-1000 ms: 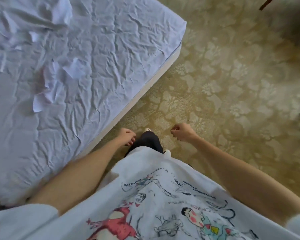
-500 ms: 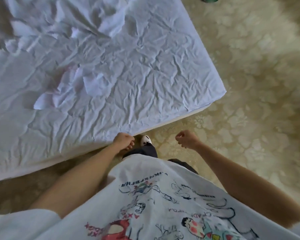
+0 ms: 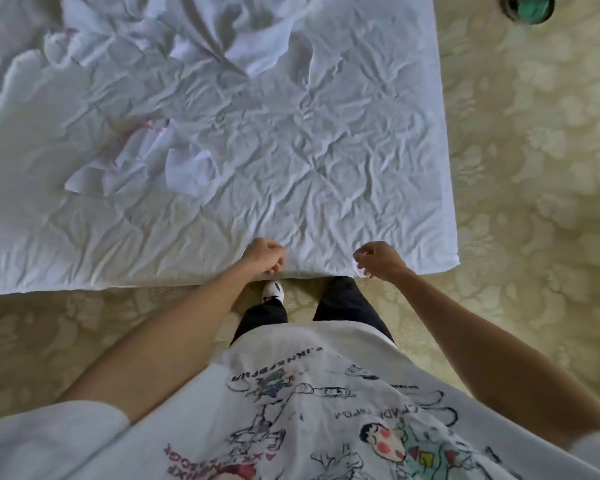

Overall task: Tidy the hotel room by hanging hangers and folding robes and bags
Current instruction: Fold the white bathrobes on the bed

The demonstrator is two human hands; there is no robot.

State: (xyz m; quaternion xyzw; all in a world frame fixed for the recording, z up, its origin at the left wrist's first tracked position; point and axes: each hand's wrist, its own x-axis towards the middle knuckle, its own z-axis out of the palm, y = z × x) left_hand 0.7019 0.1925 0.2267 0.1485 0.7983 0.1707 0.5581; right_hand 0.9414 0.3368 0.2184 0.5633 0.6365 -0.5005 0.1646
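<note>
Head: both hands' fingers curled, empty.

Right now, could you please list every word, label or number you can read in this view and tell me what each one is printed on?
All the lettering is on the printed T-shirt, upside down to the camera and blurred:
Black line near the hem: too blurred to read.
Black line above the cartoon figure: unreadable.
Red line at the bottom edge: cut off, unreadable.
The crumpled white bags on the bed sheet show faint pink marks, not readable.
</note>
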